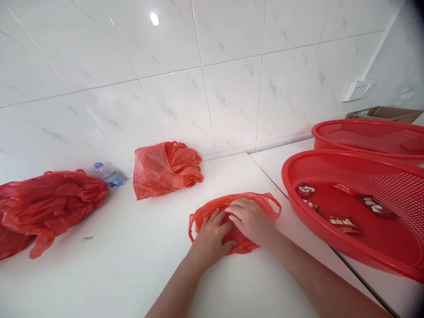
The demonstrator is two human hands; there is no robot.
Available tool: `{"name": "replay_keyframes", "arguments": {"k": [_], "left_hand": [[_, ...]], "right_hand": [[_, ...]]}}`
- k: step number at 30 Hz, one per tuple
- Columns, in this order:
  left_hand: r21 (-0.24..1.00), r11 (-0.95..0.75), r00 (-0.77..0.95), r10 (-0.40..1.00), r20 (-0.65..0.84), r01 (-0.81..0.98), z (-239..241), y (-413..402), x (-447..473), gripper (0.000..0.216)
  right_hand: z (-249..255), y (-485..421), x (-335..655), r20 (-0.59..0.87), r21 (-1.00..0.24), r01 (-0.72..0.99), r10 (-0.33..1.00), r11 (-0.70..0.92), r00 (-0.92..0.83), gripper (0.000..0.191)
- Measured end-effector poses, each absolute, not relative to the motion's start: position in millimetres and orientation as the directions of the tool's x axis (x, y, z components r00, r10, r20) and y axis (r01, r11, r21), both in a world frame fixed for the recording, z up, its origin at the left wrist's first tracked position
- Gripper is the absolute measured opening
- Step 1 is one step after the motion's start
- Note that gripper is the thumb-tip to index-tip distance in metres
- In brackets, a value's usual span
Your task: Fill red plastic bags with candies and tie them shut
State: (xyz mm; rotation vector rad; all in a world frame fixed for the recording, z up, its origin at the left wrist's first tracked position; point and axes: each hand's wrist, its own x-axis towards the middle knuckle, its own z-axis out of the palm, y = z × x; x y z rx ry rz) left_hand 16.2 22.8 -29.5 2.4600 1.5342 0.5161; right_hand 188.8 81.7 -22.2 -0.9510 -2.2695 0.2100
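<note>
left hand [213, 232] flat on red plastic bag [265, 204], holding nothing | right hand [249, 219] flat, touching left | red basket [391, 254] just right | second bag [165, 168] beyond the hands, nothing between

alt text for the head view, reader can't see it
Left hand and right hand rest on a red plastic bag on a white table. A red basket of small packets sits right of it; other red bags and a bottle lie by the wall.

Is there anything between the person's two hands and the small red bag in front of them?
Nothing visible. The left hand and the right hand both lie directly on the red bag, which rests flat on the white table.
</note>
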Motion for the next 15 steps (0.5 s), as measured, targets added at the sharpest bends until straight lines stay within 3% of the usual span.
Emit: {"name": "replay_keyframes", "arguments": {"k": [4,7,12,15], "left_hand": [[0.414,-0.265,0.267,0.962,0.055,0.871,-33.1,24.5,3.7,0.051],[0.446,-0.237,0.237,0.97,0.057,0.863,-33.0,25.0,-1.7,0.051],[0.336,-0.363,0.258,0.912,0.318,0.869,-28.0,27.0,1.0,0.037],[0.242,-0.348,0.221,0.875,0.431,0.906,-29.1,31.2,0.8,0.033]], "right_hand": [[-35.4,106.0,204.1,0.284,-0.517,0.677,0.851,0.523,-0.441,0.03],[-37.3,114.8,213.1,0.182,-0.56,0.704,0.893,0.438,-0.411,0.037],[-31.0,105.4,210.2,0.185,-0.557,0.694,0.883,0.456,-0.431,0.039],[-28.0,100.9,207.5,0.173,-0.562,0.658,0.849,0.501,-0.499,0.035]]}}
